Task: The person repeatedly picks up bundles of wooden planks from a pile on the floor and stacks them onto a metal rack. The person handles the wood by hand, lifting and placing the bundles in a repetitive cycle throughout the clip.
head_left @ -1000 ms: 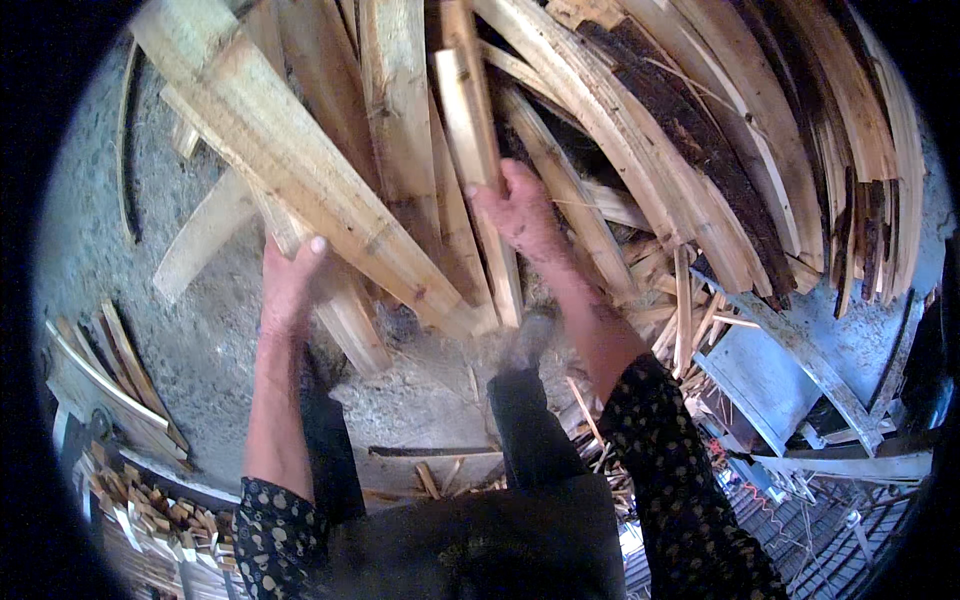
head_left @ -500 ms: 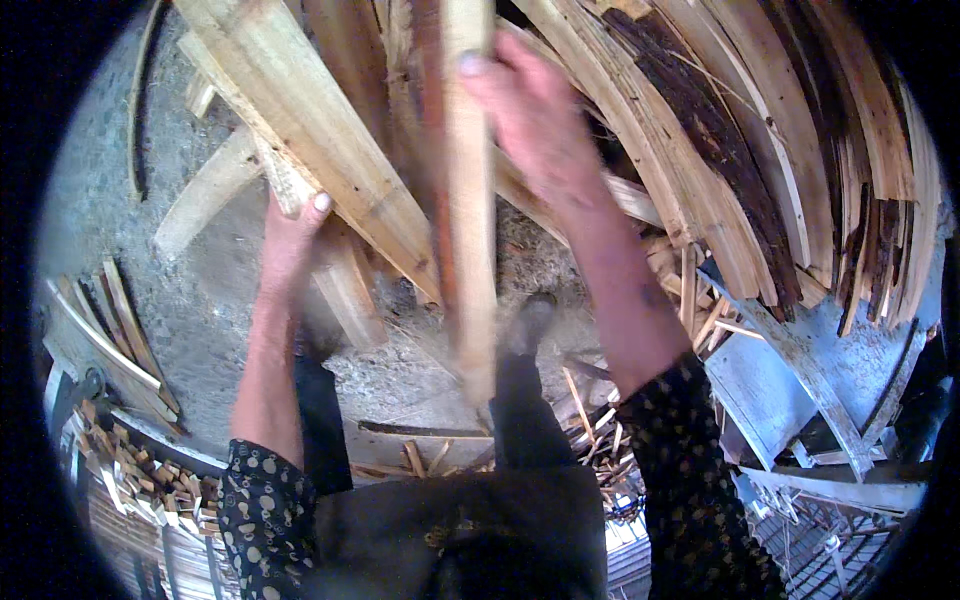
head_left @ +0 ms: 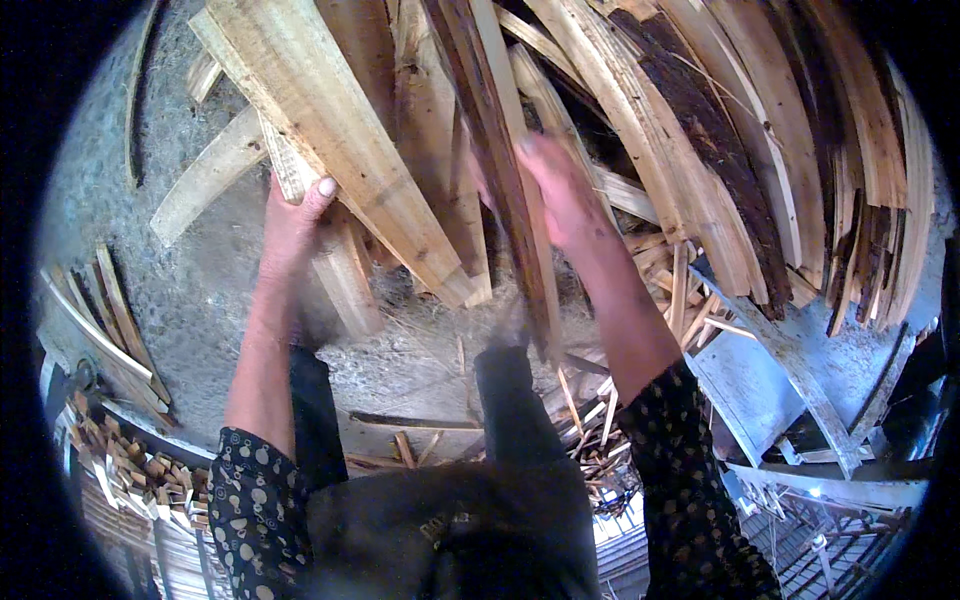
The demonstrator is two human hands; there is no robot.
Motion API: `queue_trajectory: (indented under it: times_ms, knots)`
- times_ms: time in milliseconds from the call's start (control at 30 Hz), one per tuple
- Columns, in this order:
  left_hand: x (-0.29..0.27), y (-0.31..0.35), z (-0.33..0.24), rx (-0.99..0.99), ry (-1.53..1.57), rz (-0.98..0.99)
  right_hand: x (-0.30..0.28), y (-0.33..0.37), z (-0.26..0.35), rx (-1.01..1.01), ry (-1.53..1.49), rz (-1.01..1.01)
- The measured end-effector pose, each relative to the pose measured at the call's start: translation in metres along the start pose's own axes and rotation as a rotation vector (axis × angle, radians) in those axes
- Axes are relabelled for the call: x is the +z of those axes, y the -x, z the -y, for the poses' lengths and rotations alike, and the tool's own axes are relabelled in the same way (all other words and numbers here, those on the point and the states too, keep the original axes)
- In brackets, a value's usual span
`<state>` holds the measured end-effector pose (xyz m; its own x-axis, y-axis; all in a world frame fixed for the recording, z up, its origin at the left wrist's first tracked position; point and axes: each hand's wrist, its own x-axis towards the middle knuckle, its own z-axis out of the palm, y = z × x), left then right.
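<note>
My left hand (head_left: 297,212) grips the near edge of a wide pale board (head_left: 330,120), its thumb lying on top and its fingers hidden underneath. That board slants from the upper left down toward the middle. My right hand (head_left: 563,190) is closed around a long narrow plank (head_left: 500,130) with a dark, bark-like face and a pale edge. The plank stands steeply tilted, its lower end near my leg. Other boards (head_left: 428,150) lie between the two, partly covered by them.
Long boards with bark edges (head_left: 690,130) are piled at the right. A pale metal frame (head_left: 765,385) stands below them. Short wood pieces (head_left: 140,460) are heaped at the lower left, near thin strips (head_left: 125,320). Scraps (head_left: 600,430) lie by my feet on the rough floor (head_left: 215,285).
My right hand has moved nearer and slightly right with the plank, which has turned from its pale face to its dark one. My left hand stays on the wide board.
</note>
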<state>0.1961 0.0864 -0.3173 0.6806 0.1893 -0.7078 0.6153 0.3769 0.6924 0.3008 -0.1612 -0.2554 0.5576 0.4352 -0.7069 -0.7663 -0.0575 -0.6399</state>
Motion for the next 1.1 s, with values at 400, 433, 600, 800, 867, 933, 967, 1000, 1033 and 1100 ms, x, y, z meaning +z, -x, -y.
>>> queue_trajectory:
  times_ms: [400,433,600,800,867,933,967,1000,1033,1100]
  knots:
    - [0.002,0.010,-0.008,-0.101,0.053,0.053,-0.076,0.226,-0.094,0.524,0.495,-0.192]
    - [0.001,0.008,-0.006,-0.073,0.047,0.065,-0.052,0.167,-0.080,0.202,0.415,-0.208]
    - [-0.024,-0.003,-0.013,-0.220,-0.068,0.254,0.002,-0.024,-0.057,-0.171,0.202,-0.150]
    - [-0.017,0.006,-0.009,-0.180,0.102,0.136,0.029,-0.034,-0.045,-0.193,0.394,-0.283]
    - [-0.007,0.007,-0.015,-0.268,0.201,0.070,0.053,-0.028,-0.038,-0.259,0.352,-0.266]
    - [-0.022,0.014,-0.001,-0.237,0.548,0.194,0.078,-0.036,-0.016,-0.602,0.520,-0.255]
    - [-0.019,0.016,-0.004,-0.222,0.460,0.124,0.076,-0.050,-0.019,-0.781,0.586,-0.305]
    - [-0.018,0.018,-0.008,-0.221,0.433,0.126,0.076,-0.055,-0.024,-0.746,0.548,-0.356]
    - [-0.018,0.017,-0.009,-0.221,0.412,0.106,0.072,-0.059,-0.031,-0.748,0.534,-0.409]
    - [-0.015,0.019,-0.014,-0.261,0.316,0.073,0.066,-0.061,-0.056,-0.542,0.239,-0.299]
